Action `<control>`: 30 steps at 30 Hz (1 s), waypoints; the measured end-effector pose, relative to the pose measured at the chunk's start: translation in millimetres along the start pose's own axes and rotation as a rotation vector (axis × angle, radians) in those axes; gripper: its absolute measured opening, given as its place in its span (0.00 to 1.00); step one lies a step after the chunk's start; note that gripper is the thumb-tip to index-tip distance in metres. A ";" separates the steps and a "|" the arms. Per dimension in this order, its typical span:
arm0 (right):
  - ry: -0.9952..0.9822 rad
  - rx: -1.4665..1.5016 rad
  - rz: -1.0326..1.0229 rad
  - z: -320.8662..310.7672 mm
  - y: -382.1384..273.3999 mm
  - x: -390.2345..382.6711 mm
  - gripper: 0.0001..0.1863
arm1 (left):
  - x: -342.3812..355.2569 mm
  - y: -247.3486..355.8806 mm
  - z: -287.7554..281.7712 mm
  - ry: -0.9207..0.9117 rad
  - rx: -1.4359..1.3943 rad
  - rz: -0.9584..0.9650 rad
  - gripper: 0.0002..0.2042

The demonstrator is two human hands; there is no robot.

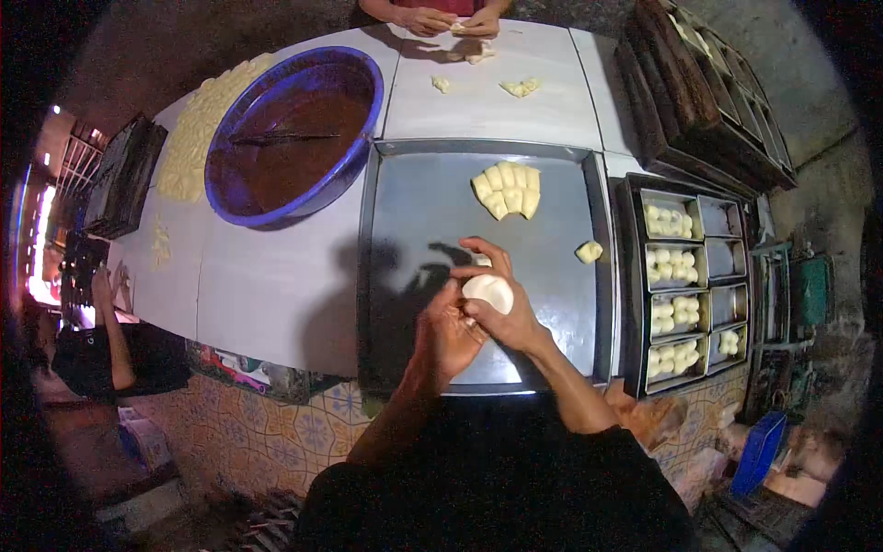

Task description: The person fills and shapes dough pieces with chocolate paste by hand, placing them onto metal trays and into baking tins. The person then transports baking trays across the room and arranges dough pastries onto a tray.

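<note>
Above a wide metal tray (414, 198), a piece of pale dough (489, 293) with a smooth rounded face is held between my two hands. My right hand (517, 317) is curled around its far and right sides, the index finger bent above it. From the lower left, my left hand (451, 336) closes against the same piece, its fingertips partly hidden. Beyond the hands, a fan-shaped cluster of dough pieces (508, 189) lies on the tray. One lone dough piece (589, 251) sits near the tray's right edge.
A blue basin (221, 198) holds brown filling and a dark stick. Many dough pieces (202, 120) cover the table's far left. Compartmented pans (727, 260) with dough balls stand at right, stacked pans (681, 92) behind. Across the table, a co-worker's hands (451, 22) handle dough; another person (110, 331) is at left.
</note>
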State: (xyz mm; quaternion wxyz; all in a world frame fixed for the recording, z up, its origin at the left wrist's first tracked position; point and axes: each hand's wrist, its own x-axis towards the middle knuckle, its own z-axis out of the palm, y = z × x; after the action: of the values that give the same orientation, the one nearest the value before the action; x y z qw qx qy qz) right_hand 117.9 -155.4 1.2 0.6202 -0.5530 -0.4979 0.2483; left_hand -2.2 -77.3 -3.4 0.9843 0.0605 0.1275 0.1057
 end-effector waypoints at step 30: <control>0.426 0.401 0.458 21.0 32.6 3.1 0.14 | 23.0 52.9 13.0 0.340 0.853 0.223 0.28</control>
State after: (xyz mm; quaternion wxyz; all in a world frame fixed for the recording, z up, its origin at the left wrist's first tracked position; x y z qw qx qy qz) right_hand 108.3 -134.9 -30.4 0.7342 -0.5569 -0.1625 0.3527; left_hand 12.8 -22.0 11.3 0.8194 0.4546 0.3116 0.1575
